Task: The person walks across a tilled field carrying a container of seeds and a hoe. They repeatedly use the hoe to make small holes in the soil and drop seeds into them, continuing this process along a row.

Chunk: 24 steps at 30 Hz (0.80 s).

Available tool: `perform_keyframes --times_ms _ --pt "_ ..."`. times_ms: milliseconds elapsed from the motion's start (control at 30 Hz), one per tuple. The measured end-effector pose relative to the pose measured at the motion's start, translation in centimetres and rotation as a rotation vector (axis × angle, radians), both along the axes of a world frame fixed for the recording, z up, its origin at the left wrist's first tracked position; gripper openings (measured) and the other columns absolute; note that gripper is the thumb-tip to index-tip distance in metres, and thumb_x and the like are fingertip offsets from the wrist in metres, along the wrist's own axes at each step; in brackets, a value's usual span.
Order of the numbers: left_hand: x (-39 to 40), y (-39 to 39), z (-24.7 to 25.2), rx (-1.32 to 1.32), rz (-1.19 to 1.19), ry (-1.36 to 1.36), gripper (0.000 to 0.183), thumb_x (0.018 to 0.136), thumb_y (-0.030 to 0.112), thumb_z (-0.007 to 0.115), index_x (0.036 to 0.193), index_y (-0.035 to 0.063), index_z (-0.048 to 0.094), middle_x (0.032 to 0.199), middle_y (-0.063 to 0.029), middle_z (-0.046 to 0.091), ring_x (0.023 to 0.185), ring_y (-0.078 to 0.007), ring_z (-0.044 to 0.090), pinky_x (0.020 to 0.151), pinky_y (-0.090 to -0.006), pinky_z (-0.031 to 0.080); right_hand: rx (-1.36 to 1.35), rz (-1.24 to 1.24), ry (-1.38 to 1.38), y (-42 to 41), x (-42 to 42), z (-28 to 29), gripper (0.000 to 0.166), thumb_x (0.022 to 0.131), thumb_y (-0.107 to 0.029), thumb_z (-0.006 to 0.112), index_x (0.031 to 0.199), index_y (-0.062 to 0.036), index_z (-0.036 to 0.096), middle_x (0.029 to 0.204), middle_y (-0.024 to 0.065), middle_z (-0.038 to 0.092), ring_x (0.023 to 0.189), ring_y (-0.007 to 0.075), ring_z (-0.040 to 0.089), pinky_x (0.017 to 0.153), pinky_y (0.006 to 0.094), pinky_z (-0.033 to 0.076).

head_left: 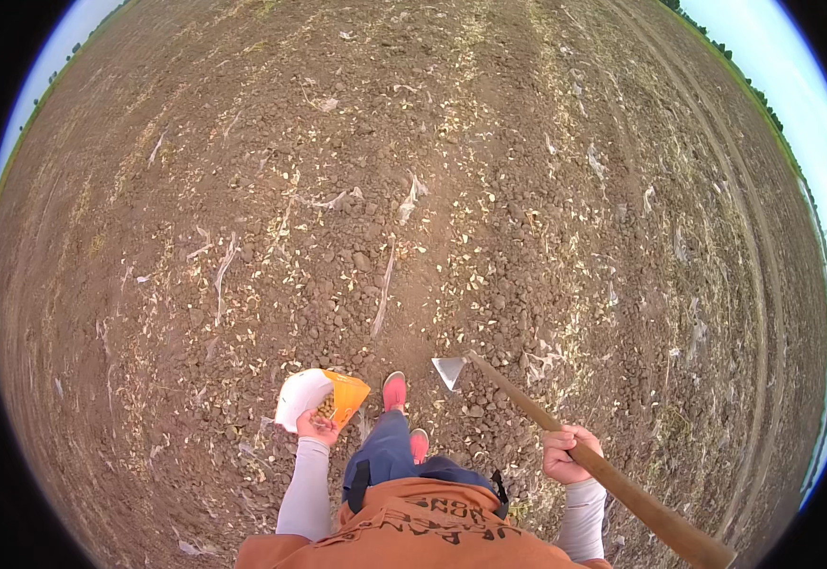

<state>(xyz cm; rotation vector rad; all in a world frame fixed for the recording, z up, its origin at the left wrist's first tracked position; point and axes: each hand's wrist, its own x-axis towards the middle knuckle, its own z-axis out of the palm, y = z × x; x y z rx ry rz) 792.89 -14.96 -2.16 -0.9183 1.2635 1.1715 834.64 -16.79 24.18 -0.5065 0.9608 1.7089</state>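
In my left hand [319, 427] is the near rim of an open-topped white and orange container [304, 397]. Small round tan pieces [326, 407], perhaps seeds or nuts, lie inside it; their exact kind is too small to tell. My right hand [571, 454] is wrapped around the wooden handle [641, 508] of a hoe. The handle slants from the lower right up to a pale triangular metal blade [449, 371], which is close to the soil ahead of my right side. Whether the blade touches the ground I cannot tell.
Cloddy brown soil [363, 262] surrounds me, strewn with dry pale leaf bits. Torn plastic film [412, 198] lies in strips across it. My pink shoes [395, 391] are on the ground between container and hoe. Wheel tracks [733, 171] run along the right.
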Motion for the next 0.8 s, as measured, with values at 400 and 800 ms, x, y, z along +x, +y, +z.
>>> perform_keyframes --times_ms 400,800 --pt "11.9 18.0 1.3 0.16 -0.393 -0.091 0.018 0.065 0.016 0.051 0.053 0.0117 0.039 0.049 0.0013 0.04 0.045 -0.0134 0.038 0.054 -0.0295 0.037 -0.042 0.094 -0.183 2.0 -0.7 -2.5 0.009 0.073 -0.005 0.041 0.081 -0.0017 0.038 0.051 -0.0031 0.033 0.043 0.0054 0.033 0.036 0.0184 0.023" --pt "25.9 29.3 -5.0 0.341 -0.647 -0.292 0.011 0.066 0.014 0.051 0.061 0.0094 0.043 0.06 -0.001 0.042 0.054 -0.0149 0.039 0.059 -0.0301 0.037 -0.093 0.106 -0.184 4.0 0.1 -3.9 0.006 0.073 -0.004 0.04 0.076 -0.0005 0.038 0.052 -0.0014 0.038 0.04 0.0077 0.036 0.037 0.0201 0.029"
